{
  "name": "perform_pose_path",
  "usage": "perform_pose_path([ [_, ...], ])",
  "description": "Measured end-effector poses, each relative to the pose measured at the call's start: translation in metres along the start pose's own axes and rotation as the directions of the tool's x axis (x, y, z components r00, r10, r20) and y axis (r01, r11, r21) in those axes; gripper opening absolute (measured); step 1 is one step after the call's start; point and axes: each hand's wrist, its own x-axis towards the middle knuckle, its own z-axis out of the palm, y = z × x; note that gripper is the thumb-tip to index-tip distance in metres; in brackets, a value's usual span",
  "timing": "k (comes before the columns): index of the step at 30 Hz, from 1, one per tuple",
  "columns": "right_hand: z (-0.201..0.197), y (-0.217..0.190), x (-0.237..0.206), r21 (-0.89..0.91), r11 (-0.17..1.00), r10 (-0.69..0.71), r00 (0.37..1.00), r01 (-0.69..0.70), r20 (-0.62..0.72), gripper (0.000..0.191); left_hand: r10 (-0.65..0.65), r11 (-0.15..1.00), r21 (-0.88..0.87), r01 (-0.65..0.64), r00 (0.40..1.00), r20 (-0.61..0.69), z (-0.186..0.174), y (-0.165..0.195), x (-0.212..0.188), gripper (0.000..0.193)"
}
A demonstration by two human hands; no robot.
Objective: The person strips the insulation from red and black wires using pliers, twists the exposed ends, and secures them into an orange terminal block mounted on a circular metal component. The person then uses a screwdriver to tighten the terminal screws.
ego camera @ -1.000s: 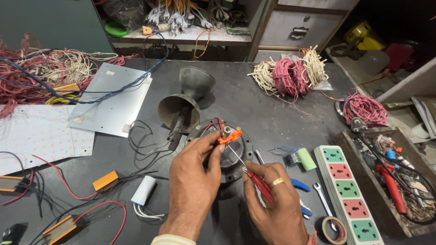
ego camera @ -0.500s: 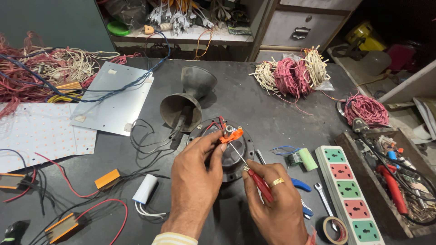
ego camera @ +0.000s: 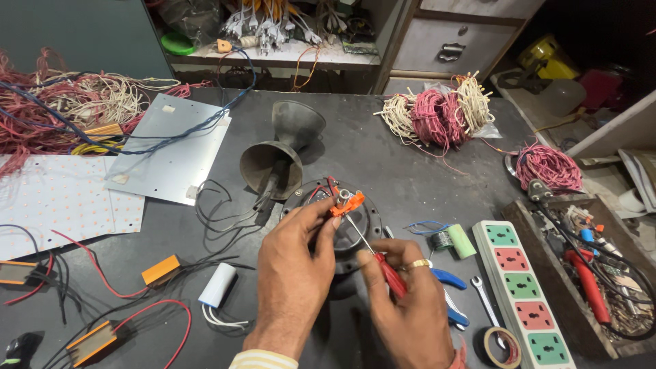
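Screwdriver, gripped in the right hand, slants up-left, tip at the orange connector pinched by left hand fingers, near the counter's front edge.

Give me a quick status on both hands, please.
Left hand pinching orange connector on the round motor. Right hand holds red-handled screwdriver, tip at connector. Nothing obstructing.
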Motion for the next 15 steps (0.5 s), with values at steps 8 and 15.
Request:
perform_pose_path([
  [8, 0.0009, 0.0089, 0.0041, 0.078, 0.992, 0.096, 0.993, -0.101, 0.068, 0.022, 0.01, 1.0, 0.023, -0.01, 1.0, 0.0, -0.0003, -0.001, 0.0003, 0.026],
  [15, -0.0009, 0.0068, 0.0077, 0.055, 0.993, 0.097, 0.993, -0.1, 0.061, 0.024, -0.002, 1.0, 0.02, 0.002, 1.0, -0.004, 0.0012, -0.0007, 0.0006, 0.025],
])
